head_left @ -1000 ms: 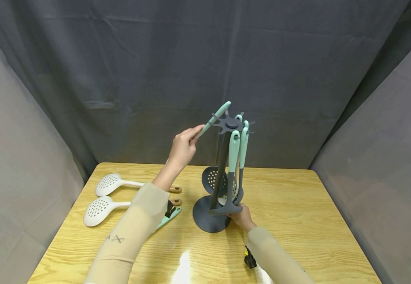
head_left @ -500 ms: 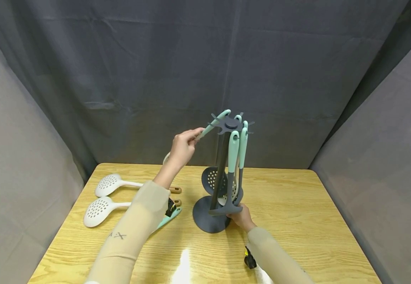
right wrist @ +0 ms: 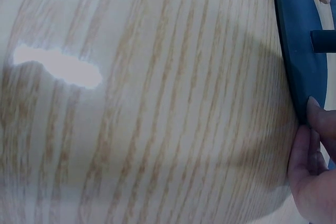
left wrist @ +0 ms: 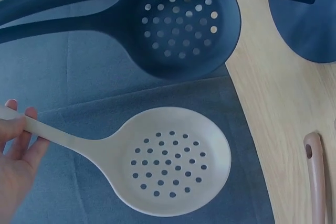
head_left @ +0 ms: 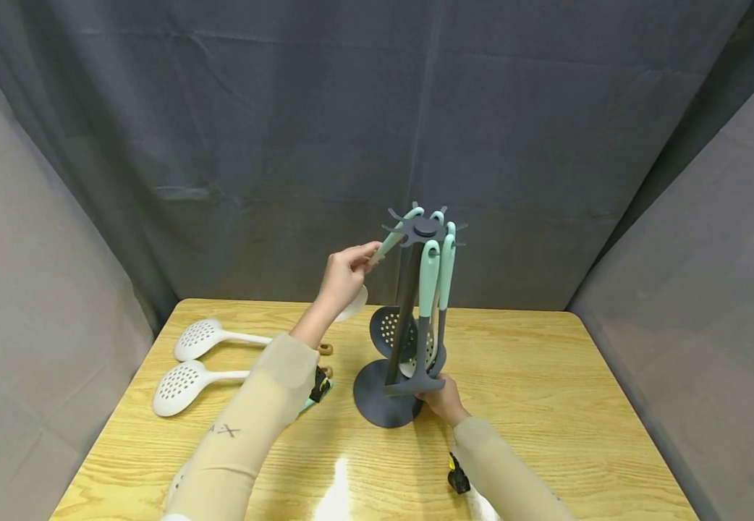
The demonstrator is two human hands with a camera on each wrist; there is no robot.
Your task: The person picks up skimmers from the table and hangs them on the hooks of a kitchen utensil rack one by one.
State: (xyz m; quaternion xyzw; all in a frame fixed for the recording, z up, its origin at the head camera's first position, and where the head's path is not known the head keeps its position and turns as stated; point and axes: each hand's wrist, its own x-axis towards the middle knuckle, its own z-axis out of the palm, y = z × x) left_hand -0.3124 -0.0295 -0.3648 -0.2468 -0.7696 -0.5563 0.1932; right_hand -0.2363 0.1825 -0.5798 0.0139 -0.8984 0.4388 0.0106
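1. Since the earlier frame, the left hand (head_left: 344,275) has lowered the white skimmer (left wrist: 118,156) by its mint handle (head_left: 390,242) at the top of the stand (head_left: 406,311).
2. Its fingers (left wrist: 37,150) pinch the shaft, left of the stand; whether a hook has caught, I cannot tell.
3. The right hand (head_left: 442,399) pinches the stand's base (head_left: 372,401).
4. Done, apparently: four mint-handled utensils (head_left: 428,278) hang there.
5. Perhaps left: two wooden-ended skimmers (head_left: 180,387) and a half-hidden mint utensil (head_left: 308,406) on the desk (head_left: 546,405), left of the stand.
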